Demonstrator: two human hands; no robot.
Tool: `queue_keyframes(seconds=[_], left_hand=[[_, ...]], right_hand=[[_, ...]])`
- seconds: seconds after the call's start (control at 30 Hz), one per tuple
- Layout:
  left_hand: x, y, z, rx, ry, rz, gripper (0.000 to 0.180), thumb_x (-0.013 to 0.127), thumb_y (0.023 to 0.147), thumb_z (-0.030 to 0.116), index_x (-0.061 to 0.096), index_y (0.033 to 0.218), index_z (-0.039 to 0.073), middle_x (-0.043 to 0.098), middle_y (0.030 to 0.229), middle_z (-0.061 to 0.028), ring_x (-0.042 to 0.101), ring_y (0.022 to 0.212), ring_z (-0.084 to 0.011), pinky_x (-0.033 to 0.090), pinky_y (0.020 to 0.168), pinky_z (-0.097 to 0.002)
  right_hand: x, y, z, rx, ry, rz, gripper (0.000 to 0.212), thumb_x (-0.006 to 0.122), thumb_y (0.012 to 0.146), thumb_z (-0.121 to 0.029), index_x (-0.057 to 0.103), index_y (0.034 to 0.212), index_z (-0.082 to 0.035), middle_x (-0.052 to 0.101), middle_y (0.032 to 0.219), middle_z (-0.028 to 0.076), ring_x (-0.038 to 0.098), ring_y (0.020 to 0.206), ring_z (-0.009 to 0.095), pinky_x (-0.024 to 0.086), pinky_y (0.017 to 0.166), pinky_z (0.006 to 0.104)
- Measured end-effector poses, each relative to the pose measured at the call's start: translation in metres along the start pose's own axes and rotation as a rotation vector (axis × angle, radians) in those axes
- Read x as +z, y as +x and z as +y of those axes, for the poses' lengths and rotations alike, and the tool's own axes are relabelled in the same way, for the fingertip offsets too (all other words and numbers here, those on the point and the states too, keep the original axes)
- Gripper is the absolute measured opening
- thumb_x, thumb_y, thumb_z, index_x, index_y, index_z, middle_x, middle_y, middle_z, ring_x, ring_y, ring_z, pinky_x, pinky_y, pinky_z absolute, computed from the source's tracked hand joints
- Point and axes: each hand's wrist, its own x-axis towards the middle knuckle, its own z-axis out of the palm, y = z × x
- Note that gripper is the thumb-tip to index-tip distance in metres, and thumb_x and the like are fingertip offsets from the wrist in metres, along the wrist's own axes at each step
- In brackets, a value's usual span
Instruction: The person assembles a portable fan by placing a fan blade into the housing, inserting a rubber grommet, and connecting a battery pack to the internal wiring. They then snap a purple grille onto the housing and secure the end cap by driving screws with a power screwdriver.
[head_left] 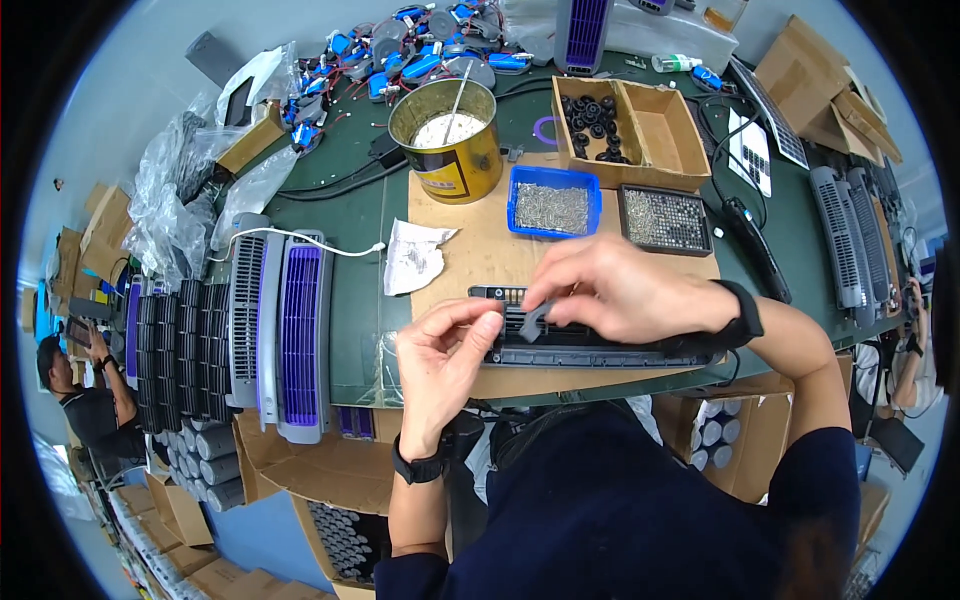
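Note:
A long dark grey plastic housing (600,356) lies crosswise in front of me on a cardboard mat (445,270). Between the thumb and fingers of my right hand (625,290) is a small grey curved plastic piece (534,323), held just over the housing's left part. My left hand (440,360) is at the housing's left end, thumb and forefinger closed together; what they pinch, if anything, is hidden. Beyond the hands stand a blue tray of small metal pins or screws (553,208) and a black tray of small metal parts (665,220).
A yellow tin (445,160) with a stick in it and a cardboard box of black knobs (590,130) stand farther back. Grey-and-purple housings (303,330) line the left. A corded black tool (757,250) lies right. Blue wired parts (420,65) heap at the back.

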Motion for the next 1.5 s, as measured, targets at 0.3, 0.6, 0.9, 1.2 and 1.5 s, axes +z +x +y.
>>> queue_keyframes(seconds=[0.3,0.6,0.9,1.2,1.5], left_hand=[[-0.007,-0.009,0.000,-0.090,-0.090,-0.165,0.017,0.075,0.083,0.002,0.073,0.099,-0.002,0.071,0.095,-0.0098,0.067,0.080,-0.0112,0.055,0.071,-0.0226],[-0.022,-0.012,-0.007,-0.221,0.071,0.026,0.018,0.075,0.082,0.001,0.070,0.099,-0.005,0.072,0.083,-0.0086,0.066,0.073,-0.0088,0.053,0.066,-0.0212],[-0.007,0.000,-0.011,-0.019,0.354,-0.002,0.018,0.074,0.079,0.002,0.073,0.097,-0.004,0.069,0.078,-0.0092,0.068,0.069,-0.0133,0.053,0.063,-0.0241],[-0.009,0.006,-0.020,-0.037,0.427,-0.056,0.018,0.073,0.081,0.005,0.073,0.096,-0.004,0.069,0.080,-0.0117,0.066,0.066,-0.0154,0.053,0.061,-0.0262],[-0.005,0.009,-0.041,-0.143,0.307,-0.039,0.050,0.073,0.087,0.008,0.054,0.132,-0.004,0.064,0.113,-0.0150,0.064,0.098,-0.0165,0.053,0.087,-0.0280]], right_hand=[[0.026,0.008,-0.004,0.147,0.310,-0.029,0.024,0.068,0.085,0.003,0.056,0.105,0.000,0.064,0.094,0.006,0.063,0.080,0.010,0.055,0.072,0.0241],[0.020,-0.008,0.013,-0.080,-0.456,-0.181,0.091,0.088,0.061,-0.017,0.038,0.133,0.009,0.048,0.128,0.025,0.051,0.121,0.038,0.044,0.102,0.0411],[0.030,-0.014,0.019,0.031,-0.550,-0.276,0.105,0.090,0.059,-0.020,0.031,0.139,0.012,0.046,0.130,0.028,0.052,0.117,0.041,0.046,0.098,0.0431],[0.033,-0.015,0.020,-0.012,-0.575,-0.250,0.106,0.089,0.059,-0.018,0.029,0.140,0.012,0.048,0.127,0.029,0.056,0.111,0.041,0.049,0.093,0.0435],[0.032,-0.018,0.021,-0.030,-0.581,-0.224,0.104,0.089,0.058,-0.017,0.030,0.139,0.014,0.049,0.124,0.029,0.057,0.109,0.042,0.049,0.091,0.0439]])
